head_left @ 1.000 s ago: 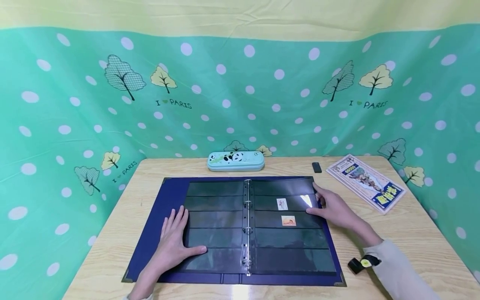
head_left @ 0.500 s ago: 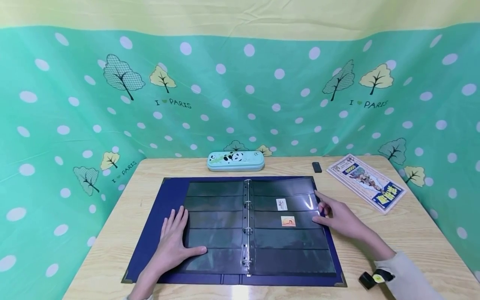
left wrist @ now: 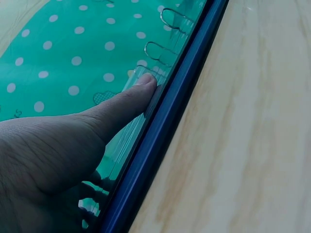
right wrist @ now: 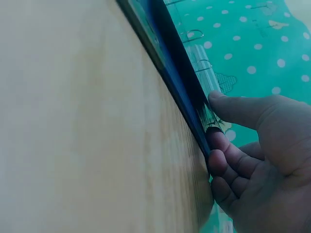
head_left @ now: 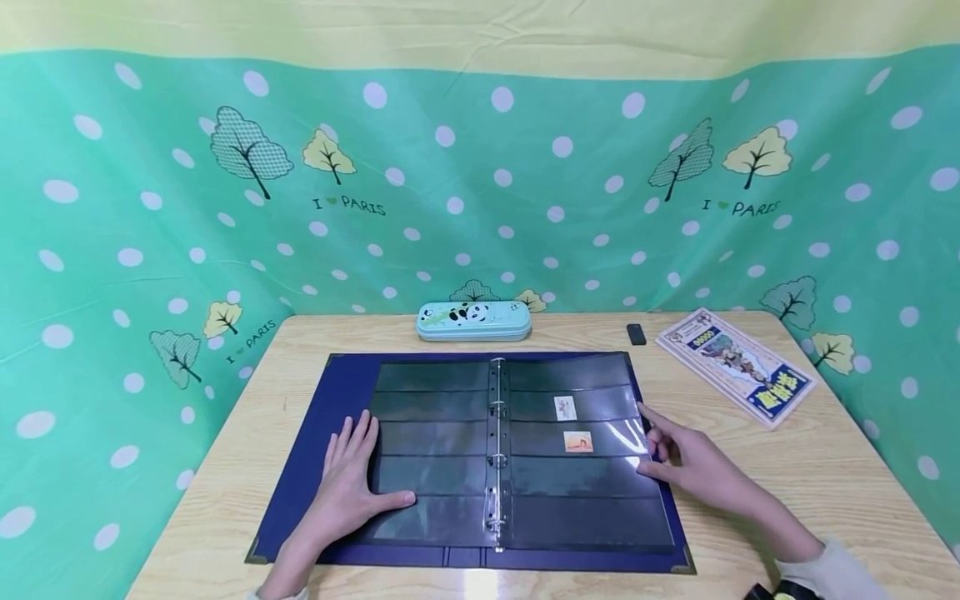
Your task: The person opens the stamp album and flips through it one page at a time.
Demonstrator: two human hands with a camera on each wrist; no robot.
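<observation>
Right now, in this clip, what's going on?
A ring binder lies open on a table. A person's left hand rests along the outer edge of the left page; the right hand grips the outer edge of the right page, which lies nearly flat. Two stamps show on that page. A pencil case lies behind the binder, a booklet to the right.

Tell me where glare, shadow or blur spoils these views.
Head view: mostly crisp, but white glare streaks the right page near the right hand, and a bright reflection sits on the table at the bottom edge; left wrist view: dim, the left hand dark, wood grain soft; right wrist view: bluish and dim, the table smeared out of focus.
</observation>
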